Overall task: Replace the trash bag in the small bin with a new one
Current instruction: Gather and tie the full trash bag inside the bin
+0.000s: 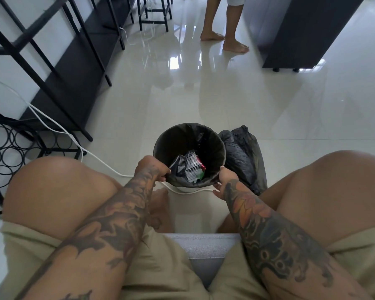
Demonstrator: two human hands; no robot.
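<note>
Bin (160,146) upright on floor just ahead between knees, old bag (195,128) lining it, trash inside; left hand (153,168) pinches liner at near-left rim, right hand (224,177) grips near-right rim; both equally near; black bag (243,156) just right of bin

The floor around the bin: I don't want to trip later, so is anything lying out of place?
Yes: a white cable trails across the tiles, passing close against the small bin on its near side, by the person's feet. Nothing looks spilled.
</note>
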